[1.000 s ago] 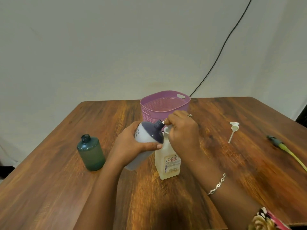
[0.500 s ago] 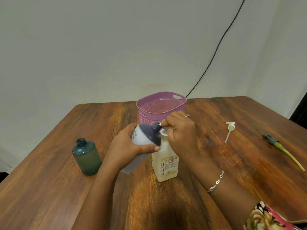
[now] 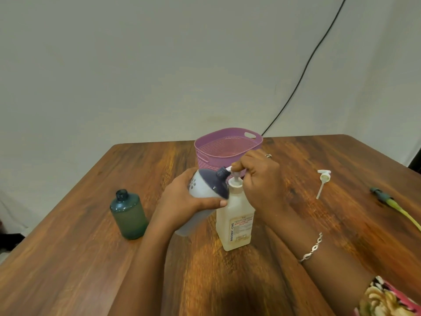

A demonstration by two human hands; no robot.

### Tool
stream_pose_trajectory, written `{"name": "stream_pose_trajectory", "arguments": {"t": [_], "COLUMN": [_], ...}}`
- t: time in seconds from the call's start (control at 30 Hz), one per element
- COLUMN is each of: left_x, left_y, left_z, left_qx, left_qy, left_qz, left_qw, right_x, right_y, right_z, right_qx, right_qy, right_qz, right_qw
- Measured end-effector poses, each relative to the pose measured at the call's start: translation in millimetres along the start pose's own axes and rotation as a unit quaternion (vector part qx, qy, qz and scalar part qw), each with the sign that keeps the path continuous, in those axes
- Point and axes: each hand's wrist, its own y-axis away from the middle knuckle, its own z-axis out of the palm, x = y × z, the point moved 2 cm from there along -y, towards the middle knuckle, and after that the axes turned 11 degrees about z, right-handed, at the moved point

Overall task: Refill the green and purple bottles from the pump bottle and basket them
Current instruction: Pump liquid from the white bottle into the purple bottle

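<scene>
Wood-grain table [image 3: 68,270] before a pale wall. At the back, purple basket [image 3: 206,156], upright. Just in front, pump bottle [image 3: 234,220] standing, right hand [image 3: 262,181] curled over its pump head. Beside it, purple bottle [image 3: 205,190] tilted, gripped by left hand [image 3: 182,201], neck at the spout. Off left, green bottle [image 3: 128,215], uncapped, standing alone.

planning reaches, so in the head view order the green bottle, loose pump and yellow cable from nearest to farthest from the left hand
1. The green bottle, standing just left of the left hand.
2. The loose pump, lying well off to the right.
3. The yellow cable, at the far right edge.
</scene>
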Motion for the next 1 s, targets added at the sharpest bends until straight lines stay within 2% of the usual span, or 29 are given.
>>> {"name": "stream_pose_trajectory", "arguments": {"t": [0.1,0.27,0.5,0.73,1.0], "left_x": [2,-3,-7,-11,-12], "left_y": [1,5,7,9,7], "left_z": [-2,-1,-5,-2,-1], "left_qx": [0.007,0.01,0.014,0.011,0.008], "left_qy": [0.006,-0.007,-0.003,-0.018,-0.02], "left_qz": [-0.001,0.001,-0.001,0.005,-0.001], "left_qw": [1.0,1.0,1.0,1.0,1.0], "right_x": [-3,2,3,6,2], "right_y": [-12,7,-5,7,-14], "right_z": [-2,10,3,18,6], "right_qx": [-0.031,0.022,0.018,0.043,0.002], "right_qy": [-0.001,0.061,-0.032,0.024,-0.014], "right_qz": [0.03,0.012,-0.011,-0.009,0.013], "right_qw": [0.999,0.998,0.999,0.999,1.0]}}
